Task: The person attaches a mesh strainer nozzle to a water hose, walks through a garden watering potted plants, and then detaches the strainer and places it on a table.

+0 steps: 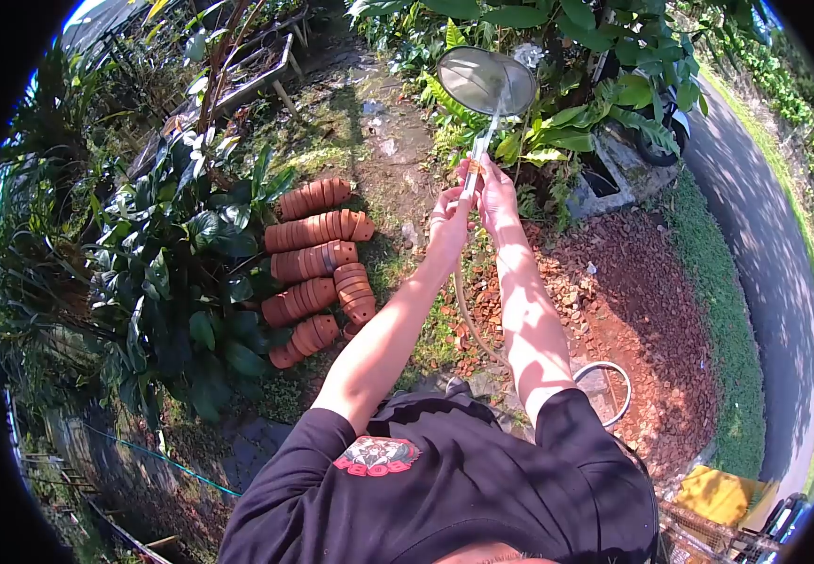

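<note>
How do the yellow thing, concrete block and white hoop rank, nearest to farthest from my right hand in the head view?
1. Concrete block, right of the right hand.
2. White hoop, below, by the sleeve.
3. Yellow thing, lower right.

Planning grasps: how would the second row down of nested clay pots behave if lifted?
Likely rigid but brittle: the pot row looks like fired clay. No tie shows, so it may pull apart from one end. Round sides could let it roll.

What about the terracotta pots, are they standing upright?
No, the terracotta pots lie on their sides in nested rows beside the leafy plants.
</note>
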The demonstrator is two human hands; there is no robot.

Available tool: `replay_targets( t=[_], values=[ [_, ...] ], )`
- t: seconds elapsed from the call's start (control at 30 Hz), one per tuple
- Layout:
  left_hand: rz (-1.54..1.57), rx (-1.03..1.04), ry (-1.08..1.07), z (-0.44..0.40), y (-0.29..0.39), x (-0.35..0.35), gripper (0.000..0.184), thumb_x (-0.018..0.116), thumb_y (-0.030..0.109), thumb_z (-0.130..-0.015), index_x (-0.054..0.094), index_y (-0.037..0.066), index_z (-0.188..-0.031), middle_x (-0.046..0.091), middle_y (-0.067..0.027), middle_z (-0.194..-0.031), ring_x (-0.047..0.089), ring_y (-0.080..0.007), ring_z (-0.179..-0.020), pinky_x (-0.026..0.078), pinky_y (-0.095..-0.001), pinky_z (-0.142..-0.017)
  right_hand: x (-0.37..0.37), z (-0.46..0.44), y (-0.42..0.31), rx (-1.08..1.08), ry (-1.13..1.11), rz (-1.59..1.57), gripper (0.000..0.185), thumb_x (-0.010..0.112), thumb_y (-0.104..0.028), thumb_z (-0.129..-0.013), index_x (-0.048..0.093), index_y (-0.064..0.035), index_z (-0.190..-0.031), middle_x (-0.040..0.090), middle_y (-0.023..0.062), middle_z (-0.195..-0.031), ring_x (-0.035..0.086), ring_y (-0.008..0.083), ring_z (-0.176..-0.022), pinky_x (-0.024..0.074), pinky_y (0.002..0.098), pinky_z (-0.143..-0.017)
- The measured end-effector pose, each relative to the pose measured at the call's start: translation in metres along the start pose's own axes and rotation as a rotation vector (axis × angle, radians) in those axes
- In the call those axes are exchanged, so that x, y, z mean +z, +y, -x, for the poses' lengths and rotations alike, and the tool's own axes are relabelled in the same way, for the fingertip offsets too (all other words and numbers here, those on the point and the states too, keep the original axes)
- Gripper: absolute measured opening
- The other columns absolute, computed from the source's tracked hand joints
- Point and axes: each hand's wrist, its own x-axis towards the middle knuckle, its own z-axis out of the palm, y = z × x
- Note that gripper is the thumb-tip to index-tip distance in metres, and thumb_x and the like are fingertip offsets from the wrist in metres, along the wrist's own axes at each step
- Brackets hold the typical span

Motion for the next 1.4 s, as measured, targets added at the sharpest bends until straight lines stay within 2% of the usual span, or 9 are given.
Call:
replay_targets(
  t=[0.1, 0.2, 0.47, 0.67, 0.83, 1.07, 1.1, 1.33, 1.4],
  values=[
    [0.031, -0.02, -0.024, 0.0, 0.001, -0.004, 0.032, 0.059, 0.021, -0.095, 0.053, 0.011, -0.125, 0.066, -0.0015, -0.102, 0.053, -0.0031, -0.063, 0.041, -0.0156, -0.042, -0.001, 0.001, -0.002, 0.003, -0.002, 0.026, 0.038, 0.058, -0.037, -0.097, 0.065, -0.0035, -0.114, 0.071, 0.0095, -0.093, 0.067, 0.0167, -0.074, 0.0551, 0.0315, -0.057],
    [0.04, -0.04, -0.06, 0.0, 0.005, -0.005, 0.032, 0.06, 0.022, -0.096, 0.054, 0.011, -0.125, 0.066, -0.002, -0.1, 0.053, -0.0039, -0.064, 0.043, -0.017, -0.045, 0.0, -0.002, -0.01, 0.05, 0.017, -0.013, 0.037, 0.057, -0.035, -0.098, 0.066, -0.0031, -0.113, 0.071, 0.0089, -0.095, 0.068, 0.017, -0.084, 0.0569, 0.031, -0.065],
    [-0.061, 0.015, -0.134, -0.001, -0.004, -0.003, 0.031, 0.058, 0.021, -0.098, 0.054, 0.007, -0.125, 0.066, -0.0013, -0.093, 0.054, -0.0051, -0.071, 0.044, -0.02, -0.059, 0.0, -0.004, -0.027, 0.092, 0.082, 0.053, 0.036, 0.055, -0.035, -0.099, 0.065, -0.0014, -0.108, 0.07, 0.0095, -0.094, 0.067, 0.0163, -0.081, 0.0573, 0.0305, -0.071],
    [-0.117, 0.097, -0.237, 0.004, -0.007, -0.007, 0.028, 0.057, 0.021, -0.099, 0.058, 0.005, -0.122, 0.066, 0.0003, -0.091, 0.053, -0.0039, -0.072, 0.042, -0.0187, -0.063, 0.001, 0.0, -0.04, 0.127, -0.059, -0.114, 0.034, 0.058, -0.033, -0.098, 0.062, -0.0036, -0.113, 0.063, 0.0049, -0.09, 0.065, 0.0172, -0.081, 0.0576, 0.034, -0.07],
    [-0.21, 0.085, -0.295, -0.001, -0.019, -0.016, 0.025, 0.055, 0.024, -0.101, 0.065, 0.002, -0.105, 0.068, -0.0019, -0.087, 0.058, -0.0056, -0.07, 0.048, -0.0238, -0.065, 0.006, 0.006, -0.051, 0.185, -0.149, -0.286, 0.029, 0.057, -0.027, -0.099, 0.06, -0.0049, -0.117, 0.061, 0.0007, -0.091, 0.063, 0.0145, -0.082, 0.0548, 0.0373, -0.078],
    [-0.131, 0.005, -0.27, 0.008, -0.019, -0.008, 0.027, 0.05, 0.03, -0.103, 0.062, 0.006, -0.103, 0.059, 0.0011, -0.074, 0.056, -0.0085, -0.061, 0.047, -0.0224, -0.058, -0.002, -0.002, -0.056, 0.149, -0.27, -0.264, 0.037, 0.048, -0.035, -0.102, 0.055, -0.0019, -0.116, 0.053, 0.0008, -0.081, 0.055, 0.0152, -0.072, 0.0546, 0.0371, -0.074],
    [-0.176, 0.011, -0.243, 0.01, -0.019, -0.004, 0.027, 0.049, 0.031, -0.103, 0.061, 0.007, -0.104, 0.052, 0.0034, -0.069, 0.049, -0.0071, -0.056, 0.042, -0.0225, -0.051, 0.0, -0.004, -0.055, 0.123, -0.235, -0.15, 0.036, 0.047, -0.039, -0.102, 0.054, -0.0056, -0.112, 0.052, -0.0009, -0.082, 0.055, 0.0134, -0.077, 0.0538, 0.0357, -0.075],
    [-0.148, -0.049, -0.195, 0.017, -0.008, 0.003, 0.029, 0.049, 0.033, -0.103, 0.062, 0.007, -0.106, 0.044, 0.0057, -0.067, 0.037, -0.0042, -0.052, 0.033, -0.0214, -0.048, 0.001, 0.005, -0.049, 0.156, -0.129, -0.312, 0.03, 0.053, -0.041, -0.099, 0.057, -0.012, -0.105, 0.057, -0.0019, -0.087, 0.058, 0.0127, -0.079, 0.0535, 0.0355, -0.072],
    [-0.192, -0.025, -0.194, 0.011, -0.006, 0.002, 0.03, 0.05, 0.036, -0.102, 0.06, 0.01, -0.093, 0.045, 0.005, -0.064, 0.04, -0.0054, -0.053, 0.033, -0.0225, -0.048, -0.002, 0.001, -0.044, 0.111, -0.159, -0.329, 0.03, 0.055, -0.041, -0.098, 0.056, -0.0125, -0.105, 0.058, -0.0023, -0.089, 0.057, 0.0121, -0.078, 0.0531, 0.0344, -0.071]
  ],
)
